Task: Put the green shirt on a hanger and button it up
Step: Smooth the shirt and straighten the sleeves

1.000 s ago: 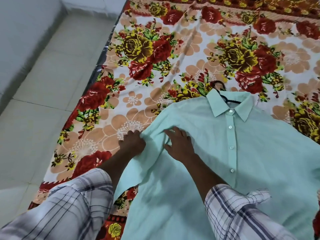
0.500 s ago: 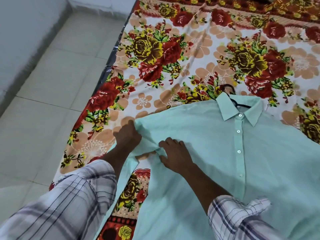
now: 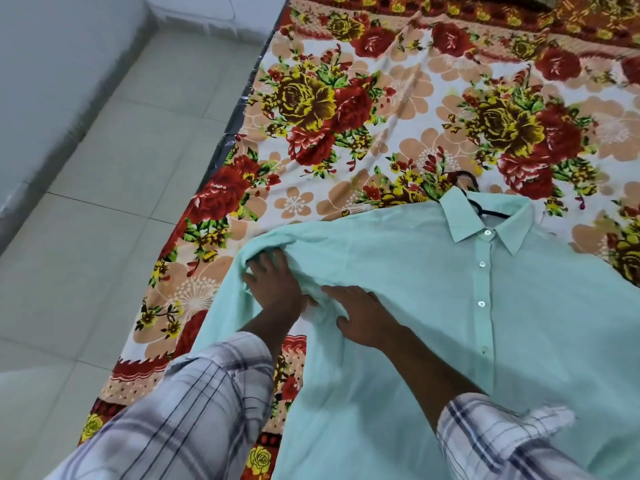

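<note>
Your left hand lies open, fingers spread, tips tucked under a fold of the green shirt, likely to spread its sleeve. Just beside it, your right hand presses flat, pinning the cloth. Beyond your right hand, the hanger pokes past the buttoned collar onto the floral bedsheet.

The green shirt lies front-up and buttoned on the floral sheet. The black hanger shows inside the collar. The left hand, fingers spread, reaches under the folded sleeve. The right hand presses on the shirt just beside it.
</note>
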